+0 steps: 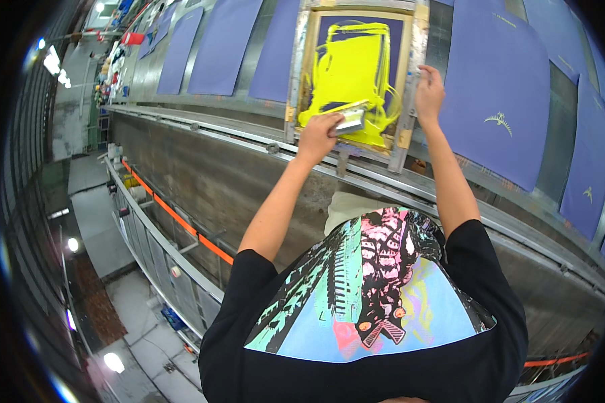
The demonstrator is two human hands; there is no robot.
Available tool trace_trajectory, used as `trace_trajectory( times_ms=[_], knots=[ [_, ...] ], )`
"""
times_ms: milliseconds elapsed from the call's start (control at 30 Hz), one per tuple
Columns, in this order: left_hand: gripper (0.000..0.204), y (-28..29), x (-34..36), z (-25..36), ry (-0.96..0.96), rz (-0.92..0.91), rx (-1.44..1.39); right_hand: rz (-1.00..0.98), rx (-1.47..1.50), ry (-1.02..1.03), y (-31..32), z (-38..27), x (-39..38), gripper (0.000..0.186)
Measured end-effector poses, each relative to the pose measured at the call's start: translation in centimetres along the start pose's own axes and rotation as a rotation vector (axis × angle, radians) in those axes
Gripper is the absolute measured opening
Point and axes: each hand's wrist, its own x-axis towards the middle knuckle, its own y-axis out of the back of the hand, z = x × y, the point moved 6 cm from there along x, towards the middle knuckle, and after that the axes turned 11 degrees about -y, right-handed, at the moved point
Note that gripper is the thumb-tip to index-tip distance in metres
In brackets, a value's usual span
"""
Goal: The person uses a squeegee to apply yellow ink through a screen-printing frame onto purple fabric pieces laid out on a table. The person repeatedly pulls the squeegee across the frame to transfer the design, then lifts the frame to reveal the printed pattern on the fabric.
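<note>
A printing screen (305, 67) with a worn rectangular frame lies before me on the long table. Bright yellow ink (349, 67) covers much of its mesh in thick, uneven streaks. My left hand (320, 134) is closed round a squeegee (353, 123), which is tilted over the near part of the mesh with yellow along its far edge. At the frame's right side bar, my right hand (430, 97) has its fingers curled in against the edge; the exact grip is partly hidden.
Purple sheets (223, 47) lie in a row along the metal table on both sides; a sheet on the right (497, 80) bears a small yellow print. A metal rail (235, 139) runs along the table's near edge. Left and behind stands a railing with an orange strip (175, 213).
</note>
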Motion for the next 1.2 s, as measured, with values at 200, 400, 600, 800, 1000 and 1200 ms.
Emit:
trace_trajectory(
  times_ms=[200,400,600,800,1000,1200],
  knots=[
    [0.045,5.8,2.6,-9.0,0.123,-0.088,-0.055,-0.099,0.056,-0.084,-11.1,-2.5,0.1,0.022],
    [0.05,6.6,4.9,-18.1,0.197,-0.025,-0.101,-0.134,-0.033,-0.055,-18.7,-4.6,4.9,0.021],
    [0.05,8.6,6.3,-18.5,0.388,-0.012,-0.137,-0.085,-0.125,-0.072,-17.5,-3.8,7.4,0.021],
    [0.049,6.5,4.2,-15.8,0.212,-0.055,-0.238,-0.047,-0.183,-0.06,-16.0,0.4,8.1,0.021],
    [0.041,4.6,13.6,-20.2,-0.037,-0.058,-0.005,-0.021,-0.213,-0.082,-16.2,0.0,7.4,0.02],
    [0.034,5.5,28.7,-27.6,0.045,-0.273,-0.025,-0.03,-0.201,-0.089,-16.5,-1.2,6.3,0.02]
  ],
)
